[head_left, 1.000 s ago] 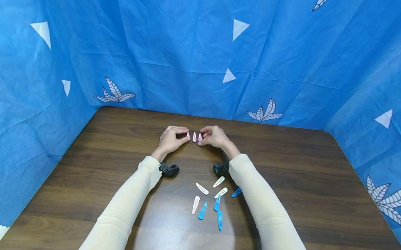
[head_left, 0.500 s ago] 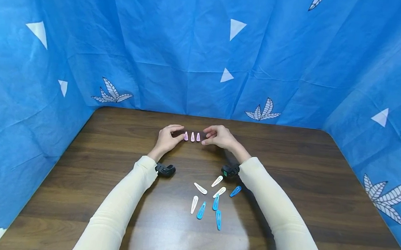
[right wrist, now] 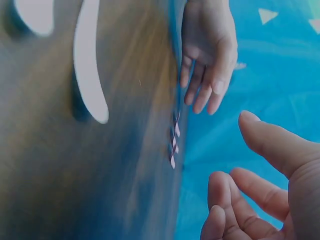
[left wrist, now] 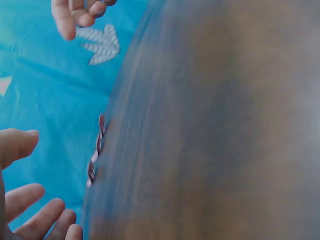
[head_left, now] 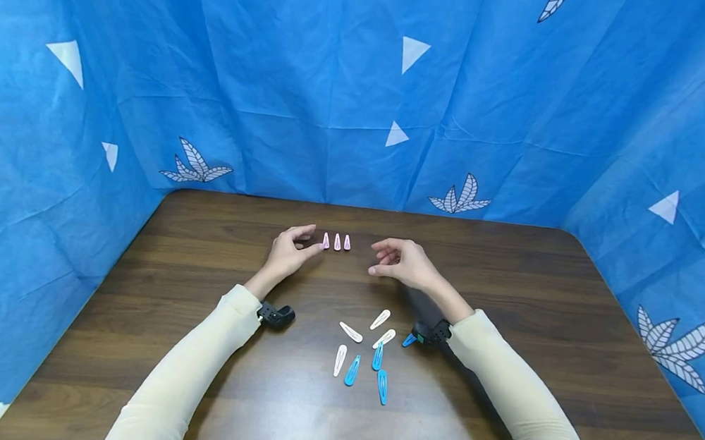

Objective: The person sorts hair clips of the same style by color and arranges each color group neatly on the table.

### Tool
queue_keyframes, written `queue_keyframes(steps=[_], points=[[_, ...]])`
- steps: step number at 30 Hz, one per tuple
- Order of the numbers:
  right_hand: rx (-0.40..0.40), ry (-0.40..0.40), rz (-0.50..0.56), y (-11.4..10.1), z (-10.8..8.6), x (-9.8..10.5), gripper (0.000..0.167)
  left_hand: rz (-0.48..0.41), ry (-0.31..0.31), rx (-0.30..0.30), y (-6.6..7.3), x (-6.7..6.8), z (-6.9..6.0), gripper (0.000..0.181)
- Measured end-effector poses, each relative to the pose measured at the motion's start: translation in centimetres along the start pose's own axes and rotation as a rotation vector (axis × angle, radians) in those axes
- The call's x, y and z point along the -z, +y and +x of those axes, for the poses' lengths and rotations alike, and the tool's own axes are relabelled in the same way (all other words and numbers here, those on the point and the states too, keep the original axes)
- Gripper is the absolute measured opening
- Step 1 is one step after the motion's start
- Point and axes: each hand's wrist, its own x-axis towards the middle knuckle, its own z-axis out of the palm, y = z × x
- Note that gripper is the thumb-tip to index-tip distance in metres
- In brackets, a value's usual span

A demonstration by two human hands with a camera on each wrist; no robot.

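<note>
Three pink snap hair clips (head_left: 337,242) stand side by side in a short row near the far edge of the table. Just left of the row is my left hand (head_left: 288,253), fingers loosely bent and nothing held; its thumb tip appears close to the leftmost clip, and whether they touch I cannot tell. To the right of the row, with a gap, hovers my right hand (head_left: 408,262), relaxed and holding nothing. The right wrist view shows the pink clips (right wrist: 175,141) beyond the right hand's fingers. In the left wrist view the pink clips (left wrist: 98,150) appear edge-on.
Nearer on the wooden table (head_left: 193,290) lie several white hair clips (head_left: 351,332) and light blue hair clips (head_left: 352,370). A darker blue clip (head_left: 408,340) is partly hidden under the right wrist's black band (head_left: 431,331). A blue patterned curtain (head_left: 314,89) surrounds the table's back and sides.
My right hand has let go of the rightmost pink clip and moved right and nearer. My left hand has loosened from the leftmost clip and drawn slightly left and nearer.
</note>
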Motion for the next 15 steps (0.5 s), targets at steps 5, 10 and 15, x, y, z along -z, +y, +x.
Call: queue_keyframes(steps=[5, 10, 15], points=[[0.038, 0.036, 0.007, -0.2, -2.5, -0.6, 0.050, 0.009, -0.030, -0.037, 1.1, -0.1, -2.0, 0.056], [0.043, 0.100, -0.009, -0.2, -4.8, -1.0, 0.049, 0.002, -0.051, -0.065, 2.3, -0.3, -4.5, 0.055], [0.040, 0.155, -0.052, -0.5, -6.7, -1.3, 0.046, 0.021, -0.069, -0.075, 3.3, -0.4, -7.2, 0.053]])
